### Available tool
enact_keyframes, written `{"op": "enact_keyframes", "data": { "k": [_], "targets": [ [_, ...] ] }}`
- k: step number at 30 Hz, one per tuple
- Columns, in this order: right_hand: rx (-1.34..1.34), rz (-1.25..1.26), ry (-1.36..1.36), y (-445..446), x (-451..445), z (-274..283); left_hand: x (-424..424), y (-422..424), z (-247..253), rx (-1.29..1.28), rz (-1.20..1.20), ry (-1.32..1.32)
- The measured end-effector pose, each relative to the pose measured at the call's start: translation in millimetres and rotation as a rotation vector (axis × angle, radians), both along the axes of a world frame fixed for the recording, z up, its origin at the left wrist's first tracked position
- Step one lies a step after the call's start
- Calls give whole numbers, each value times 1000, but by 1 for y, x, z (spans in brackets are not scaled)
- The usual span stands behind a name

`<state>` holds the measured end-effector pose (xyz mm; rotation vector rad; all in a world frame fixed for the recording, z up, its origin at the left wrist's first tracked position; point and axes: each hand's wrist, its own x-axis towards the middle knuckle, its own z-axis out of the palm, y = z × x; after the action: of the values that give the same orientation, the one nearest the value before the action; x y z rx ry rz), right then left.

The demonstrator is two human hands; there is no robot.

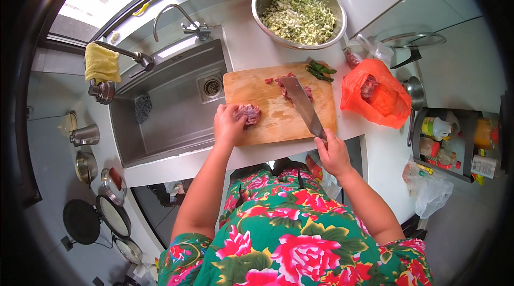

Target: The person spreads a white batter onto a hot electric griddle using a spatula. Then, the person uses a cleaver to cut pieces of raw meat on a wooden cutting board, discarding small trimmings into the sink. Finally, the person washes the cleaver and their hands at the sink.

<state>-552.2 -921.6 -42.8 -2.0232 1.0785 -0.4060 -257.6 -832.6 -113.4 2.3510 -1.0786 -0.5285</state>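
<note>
My left hand point(229, 124) grips a lump of raw meat point(249, 114) on the left part of a wooden cutting board point(265, 85). In my right hand point(333, 153) is the handle of a cleaver point(302, 103), its broad blade slanting up and left over the board. Cut pieces of raw meat point(286, 92) lie beside and partly under the blade. At the board's far right corner rest dark green peppers point(319, 71). How the blade's edge meets the board cannot be made out.
Left of the board is a steel sink point(172, 101) with a faucet point(176, 9). A steel bowl point(257, 17) of chopped greens stands behind the board. To the right lie a red plastic bag point(375, 105) with meat inside, a ladle point(413, 91) and a rack of bottles point(419, 117).
</note>
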Motion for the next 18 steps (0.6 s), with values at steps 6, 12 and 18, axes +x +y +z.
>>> {"op": "enact_keyframes", "data": {
  "k": [6, 12, 18],
  "targets": [
    [13, 41, 8, -15, 1, -2, 3, 5, -5, -132, -53, -234],
    [38, 25, -16, -13, 10, 4, -4, 3, 10, -264, -65, -198],
    [97, -48, 15, -4, 15, 6, -9, -10, 30, -271, -41, 15]
  ]
}}
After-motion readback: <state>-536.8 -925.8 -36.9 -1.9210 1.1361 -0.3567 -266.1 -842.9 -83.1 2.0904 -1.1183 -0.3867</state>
